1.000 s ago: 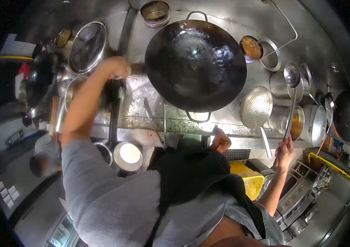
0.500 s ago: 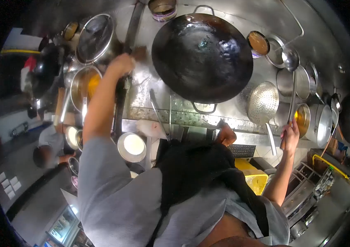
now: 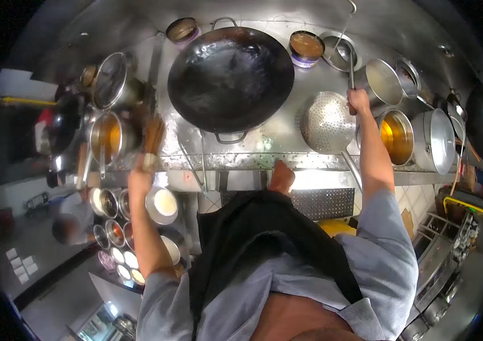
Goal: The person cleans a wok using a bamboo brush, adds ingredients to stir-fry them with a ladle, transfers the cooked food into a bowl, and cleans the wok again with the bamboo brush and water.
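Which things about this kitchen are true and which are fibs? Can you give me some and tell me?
1. The left hand holds a brush. True.
2. The wok is full of soup. False: its bare, dark inside shows.
3. The strainer is full of little holes. True.
4. The right hand is empty. False: it grips a ladle by the handle.
5. The wok has two loop handles. True.

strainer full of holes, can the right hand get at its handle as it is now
Probably, but not with a free grip: the right hand is close beside the strainer and nothing seems to block the handle, yet its fingers are closed on the ladle.
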Tool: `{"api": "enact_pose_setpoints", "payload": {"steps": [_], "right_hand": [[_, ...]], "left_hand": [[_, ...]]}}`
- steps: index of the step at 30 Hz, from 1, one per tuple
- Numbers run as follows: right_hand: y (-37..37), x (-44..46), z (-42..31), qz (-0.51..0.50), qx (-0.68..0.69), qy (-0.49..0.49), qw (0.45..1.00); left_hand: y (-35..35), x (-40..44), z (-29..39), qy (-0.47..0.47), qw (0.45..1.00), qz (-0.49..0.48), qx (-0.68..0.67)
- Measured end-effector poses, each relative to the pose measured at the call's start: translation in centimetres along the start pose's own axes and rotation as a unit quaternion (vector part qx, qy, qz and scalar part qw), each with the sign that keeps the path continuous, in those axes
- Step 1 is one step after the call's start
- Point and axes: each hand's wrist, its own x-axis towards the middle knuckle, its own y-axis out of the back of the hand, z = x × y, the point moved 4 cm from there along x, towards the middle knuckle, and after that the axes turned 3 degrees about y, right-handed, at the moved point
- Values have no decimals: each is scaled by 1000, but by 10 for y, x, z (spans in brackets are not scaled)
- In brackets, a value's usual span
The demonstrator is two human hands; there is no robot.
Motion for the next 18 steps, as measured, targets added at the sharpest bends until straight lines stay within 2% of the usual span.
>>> {"api": "enact_pose_setpoints", "payload": {"steps": [1,2,4,5,6,7,8,11,12,13,18], "right_hand": [[-6,16,3,-20,-13,-30,999],[-16,27,8,-57,112,-60,990],[-31,48,8,-128,351,-117,920],[-33,58,4,-136,498,-165,841],[-35,67,0,-140,628,-210,736],[-36,72,-4,-140,739,-249,610],[-32,71,-12,-169,821,-241,489],[-24,54,-22,-181,854,-113,474],[-19,38,-27,-185,853,-141,467],[-14,24,-30,-197,854,-124,466],[23,-21,-68,-233,735,-126,624]], "left_hand": [[-2,-12,-6,-3,1000,9,6],[-7,-22,-13,-5,1000,16,12],[-10,-41,-18,0,1000,25,-12],[-12,-52,-18,9,999,24,-41],[-14,-62,-18,18,997,22,-70],[-16,-69,-19,27,994,21,-100],[-17,-72,-22,24,994,28,-107],[-21,-72,-26,11,992,44,-121],[-20,-72,-25,8,991,48,-123],[-19,-71,-22,4,991,52,-125],[-16,-50,-18,14,993,41,-107]]}}
